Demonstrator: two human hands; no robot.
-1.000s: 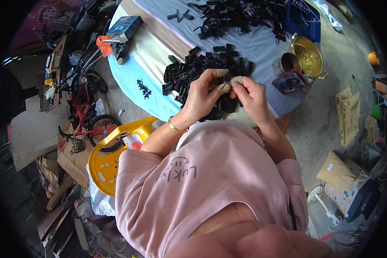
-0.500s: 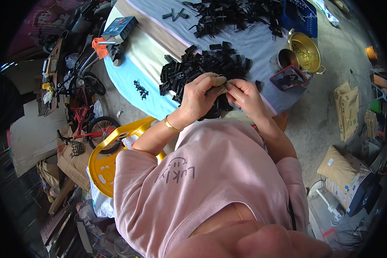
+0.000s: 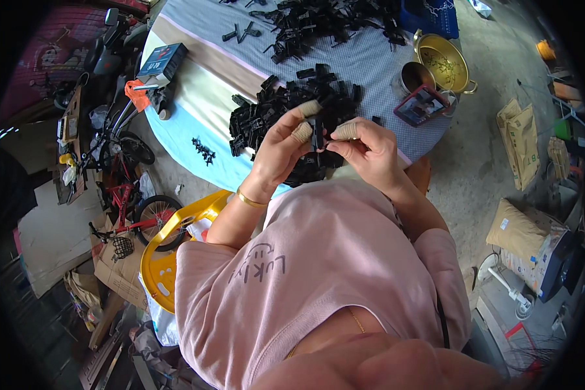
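Note:
My left hand (image 3: 274,155) pinches a small, long black plastic piece (image 3: 317,134) upright between thumb and fingers, in front of my chest. Close by its lower end, my right hand (image 3: 372,151) has thumb and forefinger pinched together; whatever lies between them is too small to make out. Tan wrappings cover several of my fingertips. Under and beyond both hands a heap of black plastic pieces (image 3: 248,123) spreads over the near part of the cloth-covered table (image 3: 205,62). A second heap of thinner black pieces (image 3: 335,26) lies farther back.
A small black cluster (image 3: 203,151) and a boxed package (image 3: 163,63) lie on the left. At the right stand a golden pot (image 3: 465,73), a metal cup (image 3: 406,79), a propped phone (image 3: 421,107) and a blue basket (image 3: 439,23). A yellow chair (image 3: 155,273) stands near my left elbow.
My hands have drawn slightly apart and the fingers have opened out, so the black piece now shows upright in my left hand. The whole view has shifted a little.

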